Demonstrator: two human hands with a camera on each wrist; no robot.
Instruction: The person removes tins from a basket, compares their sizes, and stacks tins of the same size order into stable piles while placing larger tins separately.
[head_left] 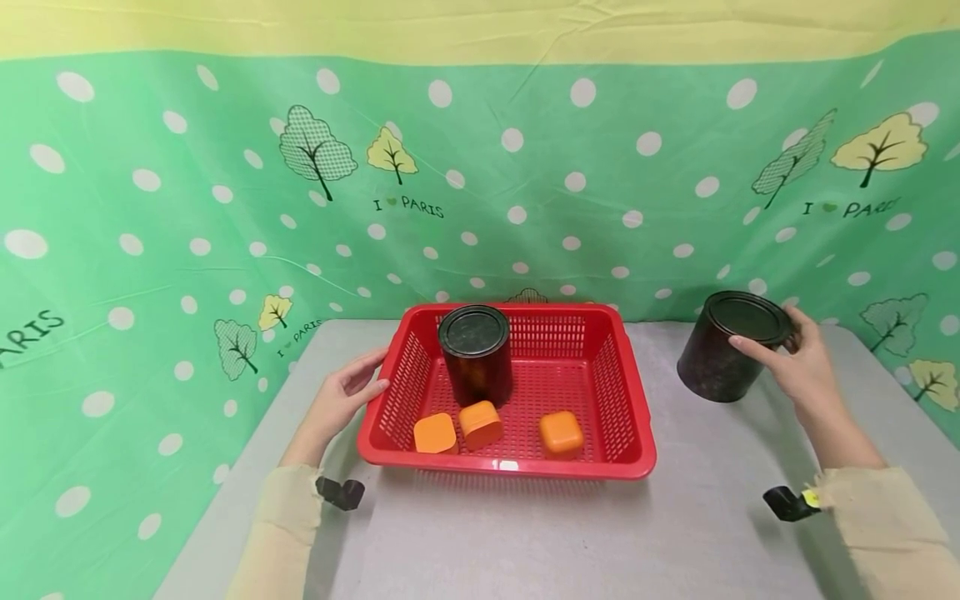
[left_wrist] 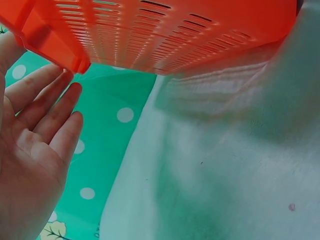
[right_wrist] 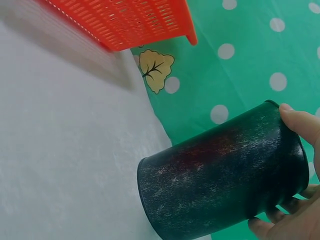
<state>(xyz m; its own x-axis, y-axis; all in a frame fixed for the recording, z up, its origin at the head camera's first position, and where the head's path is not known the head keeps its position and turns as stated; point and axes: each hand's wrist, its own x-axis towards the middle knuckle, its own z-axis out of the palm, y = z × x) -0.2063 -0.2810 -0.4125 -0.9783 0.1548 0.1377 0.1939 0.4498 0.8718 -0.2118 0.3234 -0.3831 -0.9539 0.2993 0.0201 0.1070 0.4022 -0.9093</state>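
Observation:
A red plastic basket (head_left: pixel 637 400) with slotted walls stands on the table. My left hand (head_left: pixel 341 400) is at its left side, fingertips touching the rim; in the left wrist view the fingers of that hand (left_wrist: pixel 42 115) are nearly straight under the edge. On the right, my right hand (head_left: pixel 813 367) grips a black can (head_left: pixel 716 358) near its top, thumb on one side and fingers on the other. The right wrist view shows the same can (right_wrist: pixel 220 175) from the side; I cannot tell whether its base touches the table.
Inside the basket, a second dark lidded can (head_left: pixel 478 367) stands at the back left. Several orange rounded blocks (head_left: pixel 561 432) lie toward the front. A green polka-dot cloth (head_left: pixel 510 200) hangs behind the grey-white table (head_left: pixel 510 542).

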